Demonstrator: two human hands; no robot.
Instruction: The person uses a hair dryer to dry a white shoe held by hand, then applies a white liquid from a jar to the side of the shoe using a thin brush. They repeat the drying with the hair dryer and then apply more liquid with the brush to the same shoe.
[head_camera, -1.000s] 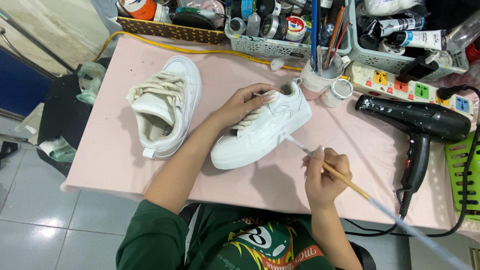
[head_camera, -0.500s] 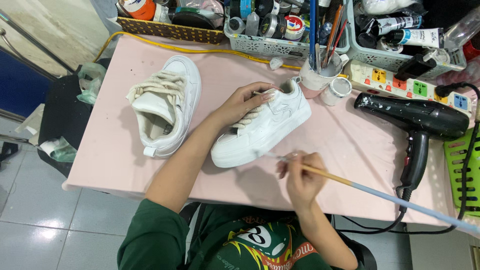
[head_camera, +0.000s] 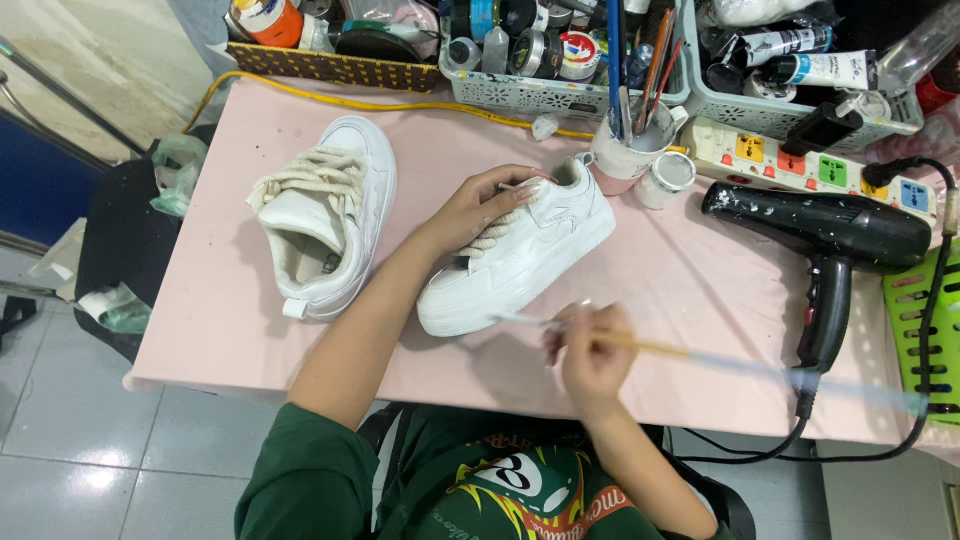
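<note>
White leather covers the sneaker (head_camera: 520, 255) that lies on its side near the middle of the pink desk (head_camera: 700, 290), sole edge turned toward the person. The left hand (head_camera: 480, 205) rests flat on its laces, fingers (head_camera: 525, 185) spread loosely and pressing the upper without gripping round it. The right hand (head_camera: 590, 355) hovers just in front of the shoe, its fingers pinched together on a long thin paintbrush (head_camera: 640, 345); the brush tip reaches the sole rim at the shoe's near side, and the blurred handle trails off to the right across the desk.

A second white sneaker (head_camera: 320, 225) stands upright to the left, apart from the first, with cream laces. Bare pink surface lies between the two shoes and along the near edge, where the right hand sits close to the drop. To the right a black hair dryer (head_camera: 825, 235) lies on the desk, its cord running off the front edge, and a green basket (head_camera: 925, 330) pokes in at the far right.

Along the back edge, a white cup (head_camera: 625, 150) holds several brushes, with a small open jar (head_camera: 665, 178) just beside it. Behind them a pale lattice basket (head_camera: 540, 95) is packed with paint pots and tins, another basket (head_camera: 800, 100) holds tubes, and a power strip (head_camera: 800, 160) with coloured switches lies in front of it.
</note>
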